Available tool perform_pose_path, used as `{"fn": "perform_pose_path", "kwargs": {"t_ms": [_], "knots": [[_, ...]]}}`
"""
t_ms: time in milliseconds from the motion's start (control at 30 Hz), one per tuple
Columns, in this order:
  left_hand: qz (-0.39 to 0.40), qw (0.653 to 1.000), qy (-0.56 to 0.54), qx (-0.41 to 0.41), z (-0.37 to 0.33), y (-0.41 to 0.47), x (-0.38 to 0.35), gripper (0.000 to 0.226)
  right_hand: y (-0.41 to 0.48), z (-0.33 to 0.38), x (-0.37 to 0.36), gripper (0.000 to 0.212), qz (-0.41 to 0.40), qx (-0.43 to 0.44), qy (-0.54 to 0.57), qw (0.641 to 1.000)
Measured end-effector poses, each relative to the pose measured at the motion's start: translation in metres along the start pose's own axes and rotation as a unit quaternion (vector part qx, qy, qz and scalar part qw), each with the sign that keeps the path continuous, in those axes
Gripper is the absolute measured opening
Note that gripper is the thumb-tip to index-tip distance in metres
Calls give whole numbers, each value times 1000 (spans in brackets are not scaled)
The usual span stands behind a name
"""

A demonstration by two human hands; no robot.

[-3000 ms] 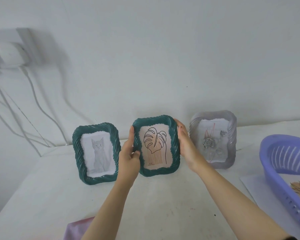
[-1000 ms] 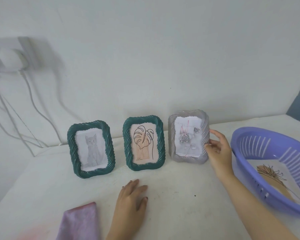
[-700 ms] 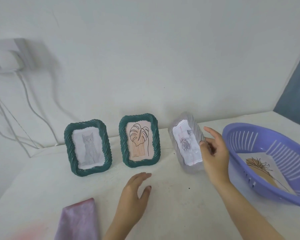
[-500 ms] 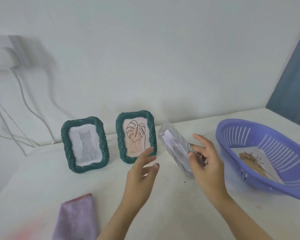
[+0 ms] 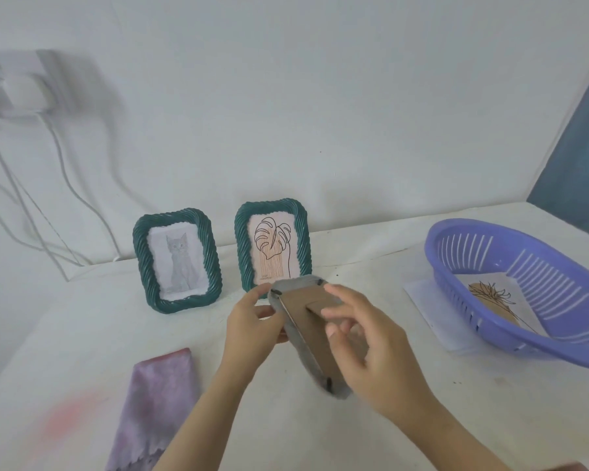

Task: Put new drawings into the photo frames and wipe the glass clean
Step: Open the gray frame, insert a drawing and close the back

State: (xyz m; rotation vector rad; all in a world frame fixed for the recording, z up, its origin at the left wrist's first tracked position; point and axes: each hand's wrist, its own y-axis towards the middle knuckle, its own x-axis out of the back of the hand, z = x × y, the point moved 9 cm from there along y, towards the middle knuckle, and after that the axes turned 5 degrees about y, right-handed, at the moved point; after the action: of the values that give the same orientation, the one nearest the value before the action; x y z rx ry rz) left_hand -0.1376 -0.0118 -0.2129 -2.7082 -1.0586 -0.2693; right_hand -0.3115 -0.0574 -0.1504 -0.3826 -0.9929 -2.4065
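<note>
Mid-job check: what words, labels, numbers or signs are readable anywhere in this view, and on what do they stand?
Tiny printed line at the bottom of the leaf drawing, in its green frame: too small to read.
Cardboard back of the grey frame: no text shows.
Cat drawing, basket, cloth: no text shows.
</note>
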Motion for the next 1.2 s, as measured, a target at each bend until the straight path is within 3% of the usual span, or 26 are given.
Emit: {"fn": "perform_pose_path", "kwargs": {"t_ms": [133, 267, 367, 600, 700, 867, 967, 1033, 1100, 1200], "knots": [[19, 998, 56, -14, 12, 4, 10, 55, 0, -31, 11, 42, -22, -55, -50, 997], [8, 992, 124, -8, 29, 11, 22, 57, -18, -87, -8, 49, 59, -198, -53, 977], [12, 988, 151, -13, 39, 13, 23, 57, -34, -103, -18, 50, 66, -238, -11, 969], [-17, 971, 234, -53, 44, 9, 27, 40, -43, -100, -26, 50, 52, -231, -21, 971], [-16, 957, 277, -85, 43, 7, 26, 42, -44, -96, -28, 50, 59, -208, -60, 975], [-44, 936, 325, -129, 40, 0, 26, 27, -44, -88, -29, 48, 53, -161, -128, 977], [-38, 926, 327, -186, 36, -7, 23, 45, -42, -87, -26, 44, 29, -145, -136, 980], [21, 922, 326, -207, 38, -13, 12, 84, -37, -87, -27, 51, 37, -164, -90, 982], [76, 910, 350, -208, 48, -15, 1, 109, -32, -89, -34, 66, 79, -173, -51, 980], [119, 892, 390, -198, 63, -13, -6, 118, -26, -90, -47, 84, 155, -143, -82, 974]]}}
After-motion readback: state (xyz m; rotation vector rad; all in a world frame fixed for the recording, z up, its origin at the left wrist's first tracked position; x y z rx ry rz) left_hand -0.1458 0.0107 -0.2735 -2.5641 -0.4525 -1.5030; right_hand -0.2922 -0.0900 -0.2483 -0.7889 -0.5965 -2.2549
